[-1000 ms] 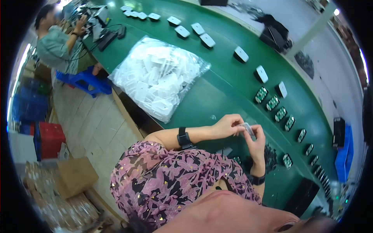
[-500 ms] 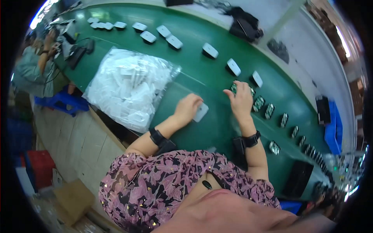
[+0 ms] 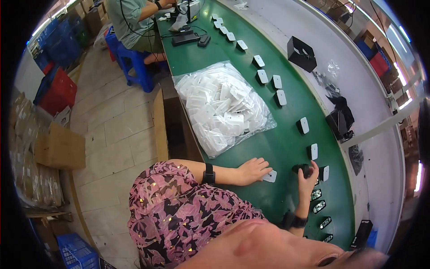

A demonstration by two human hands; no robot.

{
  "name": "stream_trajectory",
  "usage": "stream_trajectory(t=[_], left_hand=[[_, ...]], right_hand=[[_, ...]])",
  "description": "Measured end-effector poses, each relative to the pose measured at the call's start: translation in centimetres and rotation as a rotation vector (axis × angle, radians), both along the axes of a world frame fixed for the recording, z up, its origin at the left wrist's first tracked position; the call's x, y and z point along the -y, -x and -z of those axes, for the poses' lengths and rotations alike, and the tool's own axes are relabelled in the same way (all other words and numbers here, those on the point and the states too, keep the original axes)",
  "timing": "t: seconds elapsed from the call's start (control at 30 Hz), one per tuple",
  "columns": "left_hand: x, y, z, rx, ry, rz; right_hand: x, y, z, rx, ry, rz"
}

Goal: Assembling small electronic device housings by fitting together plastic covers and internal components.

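Note:
My left hand (image 3: 252, 172) lies palm down on the green table, fingers stretched out, their tips touching a small white cover plate (image 3: 269, 176). To its right, my right hand (image 3: 307, 180) grips a small black device housing (image 3: 301, 169) between thumb and fingers; the side facing me looks dark. Just beyond the right hand stands a black box with a white top (image 3: 325, 173), and another white-topped box (image 3: 313, 151) is farther along. Nearer than the right hand, several open housings with green circuit boards (image 3: 319, 206) lie in a row, partly hidden by my wrist.
A large clear bag of white cover plates (image 3: 224, 107) lies left of my hands, by the table edge (image 3: 188, 130). Finished-looking white-topped boxes (image 3: 281, 97) line the far side. A black open box (image 3: 301, 54) sits on the ledge. Another person (image 3: 134, 22) sits at the far end.
The view has swung toward the left. My right hand has picked up a black housing from the row of open housings. My left hand's fingers have straightened over the cover plate.

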State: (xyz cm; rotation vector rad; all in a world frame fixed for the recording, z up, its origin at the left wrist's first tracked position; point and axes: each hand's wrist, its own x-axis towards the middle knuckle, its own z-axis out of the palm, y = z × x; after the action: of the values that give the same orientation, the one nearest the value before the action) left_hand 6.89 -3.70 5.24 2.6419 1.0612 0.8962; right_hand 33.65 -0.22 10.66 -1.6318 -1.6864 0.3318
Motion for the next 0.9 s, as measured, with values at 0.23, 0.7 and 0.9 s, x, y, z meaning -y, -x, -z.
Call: stream_trajectory(t=[0.23, 0.7, 0.9], left_hand=[[-1.1, -0.3, 0.8, 0.074, 0.010, 0.095], [-4.3, -4.8, 2.5, 0.132, 0.074, 0.325], [-4.5, -3.6, 0.8, 0.402, 0.352, 0.359]], right_hand=[[9.5, 0.2, 1.8, 0.129, -0.022, -0.078], [8.3, 0.4, 1.9, 0.209, -0.019, 0.034], [7.8, 4.6, 0.5, 0.200, -0.053, -0.116]])
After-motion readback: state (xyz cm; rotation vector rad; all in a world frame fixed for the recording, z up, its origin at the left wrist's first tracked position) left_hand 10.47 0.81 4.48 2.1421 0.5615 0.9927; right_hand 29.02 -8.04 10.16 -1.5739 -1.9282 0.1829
